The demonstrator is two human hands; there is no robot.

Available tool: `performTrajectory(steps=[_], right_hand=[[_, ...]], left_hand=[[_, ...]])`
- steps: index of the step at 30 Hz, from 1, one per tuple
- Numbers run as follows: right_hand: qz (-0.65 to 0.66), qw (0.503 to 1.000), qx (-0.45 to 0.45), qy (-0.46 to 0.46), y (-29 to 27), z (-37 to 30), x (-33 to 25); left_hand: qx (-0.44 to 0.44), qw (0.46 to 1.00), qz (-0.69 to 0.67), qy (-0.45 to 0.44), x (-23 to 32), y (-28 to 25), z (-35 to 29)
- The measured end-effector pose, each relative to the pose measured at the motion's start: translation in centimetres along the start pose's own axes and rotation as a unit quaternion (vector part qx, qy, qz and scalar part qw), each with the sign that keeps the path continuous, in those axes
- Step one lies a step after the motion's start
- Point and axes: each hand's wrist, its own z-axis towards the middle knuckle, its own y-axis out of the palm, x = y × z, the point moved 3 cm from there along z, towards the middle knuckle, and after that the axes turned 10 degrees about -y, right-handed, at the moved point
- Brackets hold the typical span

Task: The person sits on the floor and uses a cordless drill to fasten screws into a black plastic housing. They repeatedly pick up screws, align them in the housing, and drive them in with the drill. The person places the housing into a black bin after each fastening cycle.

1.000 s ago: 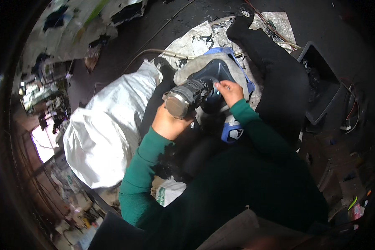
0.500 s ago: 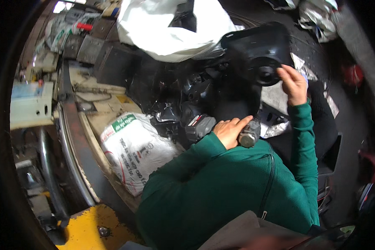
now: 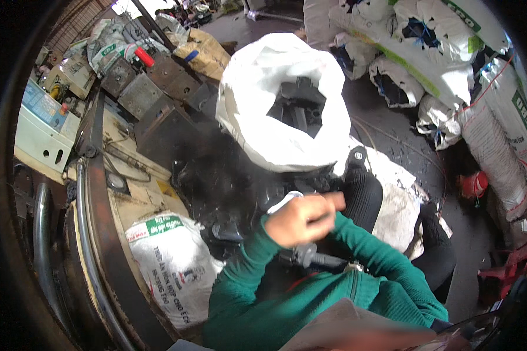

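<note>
Hands (image 3: 301,221) overlap, blurred, near side of open white sack (image 3: 249,111); can't tell either grip. Grey power tool (image 3: 306,255) farther back from sack. Black plastic parts (image 3: 299,116) inside.

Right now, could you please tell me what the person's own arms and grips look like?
Both arms wear long green sleeves: the left sleeve and the right sleeve look plain, with no cables or markings visible. The left grip shows no glove and is somewhat blurred; the right grip cannot be clearly told apart beside it.
</note>
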Motion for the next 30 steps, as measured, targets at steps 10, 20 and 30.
performTrajectory(steps=[10, 20, 30], right_hand=[[0.315, 0.889, 0.321, 0.090, -16.5, -17.9, -1.9], [0.499, 0.489, 0.700, -0.146, -19.4, -45.6, 4.0], [0.000, 0.524, 0.753, 0.398, -19.9, -60.6, 20.2]], left_hand=[[0.272, 0.844, 0.225, -0.403, -20.6, -20.0, 32.4], [0.183, 0.895, 0.319, -0.252, -22.7, -18.3, 38.0], [0.141, 0.981, -0.020, -0.133, -7.4, -4.9, 24.7]])
